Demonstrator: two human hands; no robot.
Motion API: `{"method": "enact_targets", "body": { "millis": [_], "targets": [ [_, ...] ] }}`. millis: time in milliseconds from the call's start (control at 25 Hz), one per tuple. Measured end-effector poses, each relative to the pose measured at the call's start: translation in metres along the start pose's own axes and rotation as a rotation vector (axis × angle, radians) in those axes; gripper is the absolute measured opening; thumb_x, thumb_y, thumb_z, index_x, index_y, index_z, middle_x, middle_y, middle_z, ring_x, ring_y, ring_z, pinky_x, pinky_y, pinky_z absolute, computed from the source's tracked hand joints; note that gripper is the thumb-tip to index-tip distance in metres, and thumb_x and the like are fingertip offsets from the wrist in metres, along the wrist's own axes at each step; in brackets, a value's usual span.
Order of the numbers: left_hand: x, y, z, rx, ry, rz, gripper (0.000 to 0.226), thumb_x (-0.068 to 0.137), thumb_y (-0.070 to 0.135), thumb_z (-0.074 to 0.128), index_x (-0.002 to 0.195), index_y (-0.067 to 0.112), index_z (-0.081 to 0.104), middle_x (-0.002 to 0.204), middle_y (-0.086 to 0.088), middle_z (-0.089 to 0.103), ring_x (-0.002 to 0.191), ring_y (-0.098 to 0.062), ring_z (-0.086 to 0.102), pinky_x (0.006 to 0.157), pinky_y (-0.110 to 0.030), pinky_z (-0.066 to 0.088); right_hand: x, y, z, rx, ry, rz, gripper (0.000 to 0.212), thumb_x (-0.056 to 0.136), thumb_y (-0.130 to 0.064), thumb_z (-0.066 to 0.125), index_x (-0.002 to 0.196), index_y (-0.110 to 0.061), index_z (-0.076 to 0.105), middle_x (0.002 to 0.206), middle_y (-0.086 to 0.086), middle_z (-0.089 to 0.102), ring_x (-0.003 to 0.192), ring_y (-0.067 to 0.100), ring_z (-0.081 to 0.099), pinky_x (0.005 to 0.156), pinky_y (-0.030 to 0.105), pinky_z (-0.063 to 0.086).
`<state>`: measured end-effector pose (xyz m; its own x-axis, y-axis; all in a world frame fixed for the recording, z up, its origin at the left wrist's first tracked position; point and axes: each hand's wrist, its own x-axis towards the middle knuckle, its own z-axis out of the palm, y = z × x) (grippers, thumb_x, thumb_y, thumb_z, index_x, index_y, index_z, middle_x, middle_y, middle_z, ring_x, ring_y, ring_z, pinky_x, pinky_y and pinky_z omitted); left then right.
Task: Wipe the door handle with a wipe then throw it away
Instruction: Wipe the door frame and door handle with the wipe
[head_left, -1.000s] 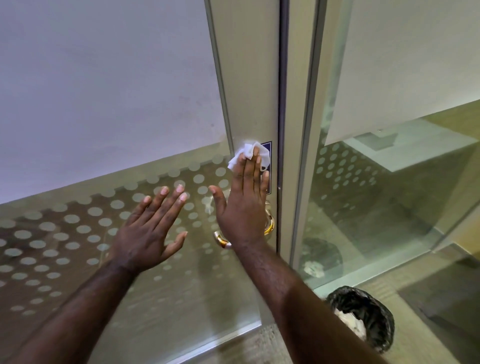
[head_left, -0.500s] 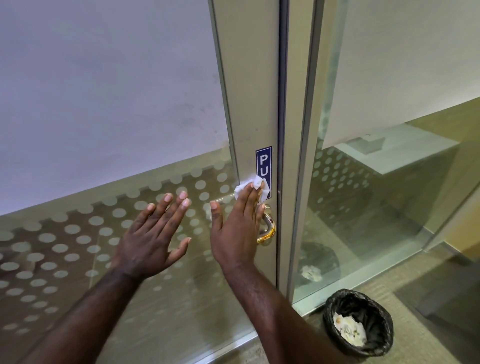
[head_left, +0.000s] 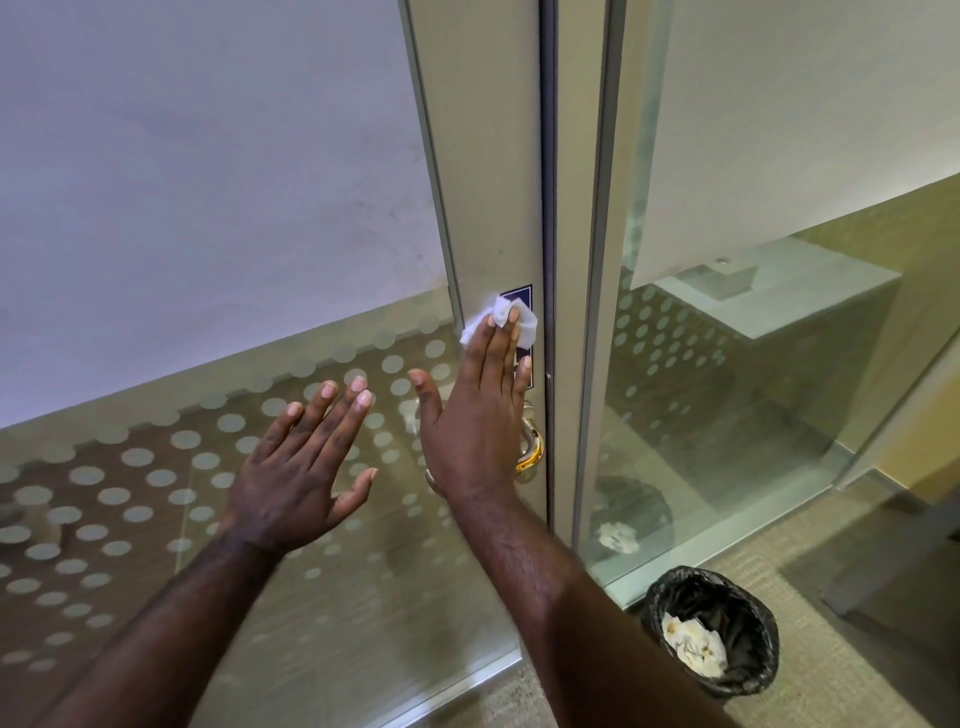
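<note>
A white wipe is pressed flat against the door frame under the fingertips of my right hand, covering most of a blue sign. The gold door handle sits just below, partly hidden behind my right palm. My left hand is spread flat on the dotted glass pane to the left, holding nothing. A black-lined bin with crumpled paper inside stands on the floor at the lower right.
The metal door frame runs upright through the middle, with a fixed glass panel to its right. Frosted dots cover the lower glass. Carpet floor lies around the bin.
My right hand slid the wipe up the frame from beside the handle onto the blue sign. My left hand stayed on the glass.
</note>
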<state>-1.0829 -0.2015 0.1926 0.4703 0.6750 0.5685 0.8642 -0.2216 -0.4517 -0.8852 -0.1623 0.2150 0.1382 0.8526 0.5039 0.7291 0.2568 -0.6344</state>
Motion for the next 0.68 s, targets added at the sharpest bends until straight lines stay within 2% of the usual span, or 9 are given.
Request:
{"method": "enact_targets", "body": {
  "millis": [160,200,320,440,560,680],
  "targets": [
    [0.001,0.001,-0.005,-0.017,-0.04,-0.005,0.08,0.092,0.055,0.033,0.156,0.014,0.008,0.166,0.002,-0.003,0.152,-0.017,0.002,0.122,-0.035,-0.002,-0.02,0.006,0.007,0.049,-0.109,0.091,0.09,0.087,-0.072,0.016,0.149,-0.016,-0.017,0.159,0.006,-0.019,0.131,0.008,-0.042,0.118,0.039,-0.002],
    [0.001,0.001,-0.007,-0.018,-0.05,-0.007,0.08,0.092,0.054,0.033,0.156,0.014,0.008,0.166,0.002,-0.004,0.152,-0.017,0.002,0.122,-0.034,-0.003,-0.024,0.008,0.008,0.063,-0.136,0.118,0.09,0.086,-0.073,0.015,0.148,-0.017,-0.019,0.158,0.005,-0.02,0.129,0.009,-0.044,0.118,0.04,0.0],
    [0.003,0.003,-0.013,-0.036,-0.082,-0.011,0.081,0.091,0.053,0.035,0.156,0.014,0.008,0.166,0.003,-0.005,0.152,-0.017,0.001,0.123,-0.034,-0.002,-0.031,0.011,0.009,0.1,-0.214,0.185,0.091,0.083,-0.077,0.012,0.146,-0.021,-0.022,0.157,0.001,-0.023,0.137,0.021,-0.03,0.117,0.042,0.001],
    [0.004,0.005,-0.02,-0.059,-0.119,-0.023,0.082,0.091,0.053,0.037,0.156,0.013,0.009,0.165,0.003,-0.004,0.151,-0.016,0.001,0.123,-0.033,-0.002,-0.033,0.007,0.005,0.134,-0.233,0.202,0.092,0.082,-0.077,0.011,0.147,-0.02,-0.021,0.156,0.001,-0.025,0.141,0.025,-0.022,0.117,0.042,0.0],
    [0.004,0.006,-0.027,-0.068,-0.157,-0.035,0.082,0.091,0.053,0.038,0.156,0.011,0.012,0.164,-0.002,0.005,0.151,-0.016,0.002,0.123,-0.033,-0.001,-0.024,-0.002,0.0,0.179,-0.18,0.169,0.091,0.085,-0.075,0.014,0.147,-0.02,-0.023,0.157,0.001,-0.026,0.139,0.02,-0.024,0.117,0.041,-0.002],
    [0.007,0.006,-0.034,-0.071,-0.204,-0.044,0.083,0.091,0.054,0.039,0.156,0.011,0.012,0.163,-0.004,0.012,0.151,-0.016,0.003,0.123,-0.032,0.0,-0.008,-0.013,-0.007,0.182,-0.102,0.087,0.09,0.086,-0.075,0.013,0.148,-0.02,-0.022,0.158,0.001,-0.027,0.136,0.014,-0.036,0.117,0.039,-0.004]
  ]
}}
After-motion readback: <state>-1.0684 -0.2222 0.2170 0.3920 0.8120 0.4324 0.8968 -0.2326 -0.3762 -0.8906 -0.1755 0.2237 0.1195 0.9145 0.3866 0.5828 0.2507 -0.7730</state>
